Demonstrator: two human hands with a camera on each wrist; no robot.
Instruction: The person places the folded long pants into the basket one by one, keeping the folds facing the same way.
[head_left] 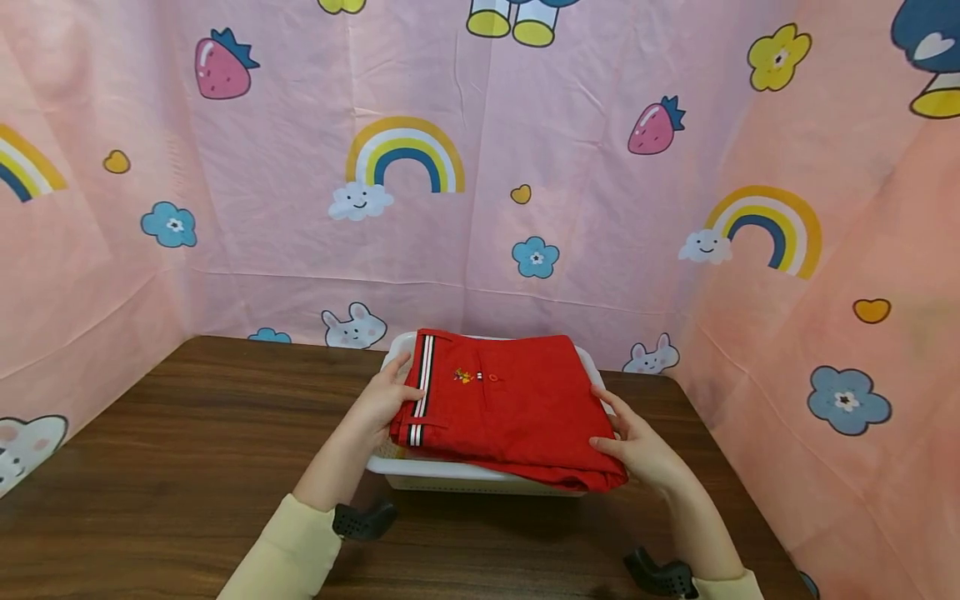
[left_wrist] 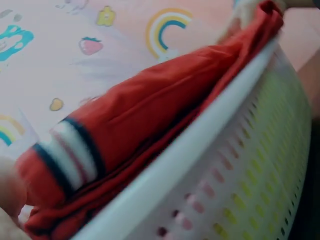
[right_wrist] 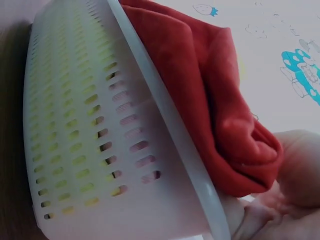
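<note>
Folded red pants lie across the top of a white plastic basket, with a black-and-white striped waistband at their left end and a small embroidered motif beside it. My left hand grips that striped end, its thumb on top. At the opposite end my right hand holds the folded edge, thumb over the cloth. In the left wrist view the red pants lie along the basket's rim. The right wrist view has their rolled corner hanging over the rim near my right hand.
Yellow and pink things show through the slots of the basket wall. The basket stands on a dark wooden table. Behind and at both sides hangs a pink printed cloth, close to the basket's far edge.
</note>
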